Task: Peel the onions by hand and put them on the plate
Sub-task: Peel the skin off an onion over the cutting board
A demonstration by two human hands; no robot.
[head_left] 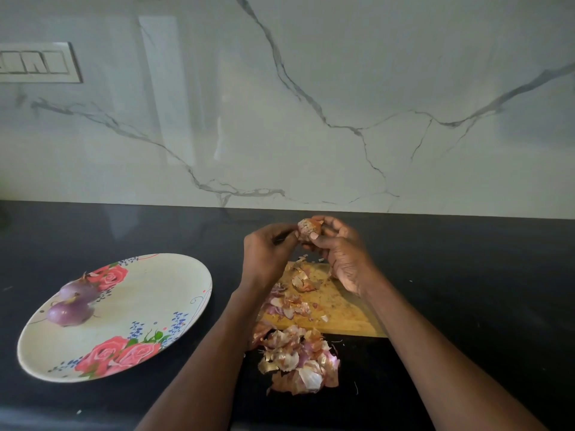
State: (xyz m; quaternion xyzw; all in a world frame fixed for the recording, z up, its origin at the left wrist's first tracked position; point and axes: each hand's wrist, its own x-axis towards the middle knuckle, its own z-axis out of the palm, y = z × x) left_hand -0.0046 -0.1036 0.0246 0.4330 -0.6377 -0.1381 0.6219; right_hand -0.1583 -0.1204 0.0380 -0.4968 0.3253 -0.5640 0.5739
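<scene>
Onion (pixel 308 229) half-skinned, held in the air over the cutting board's (pixel 339 309) far edge, near the worktop's (pixel 466 275) back edge. Right hand (pixel 342 253) cups it; left hand (pixel 267 250) pinches skin at its left side. Plate (pixel 149 293) well left, left hand nearer.

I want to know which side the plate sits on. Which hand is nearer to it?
Left. The left hand is just right of the plate, pinching the onion; the right hand, holding that onion, is farther right.
</scene>
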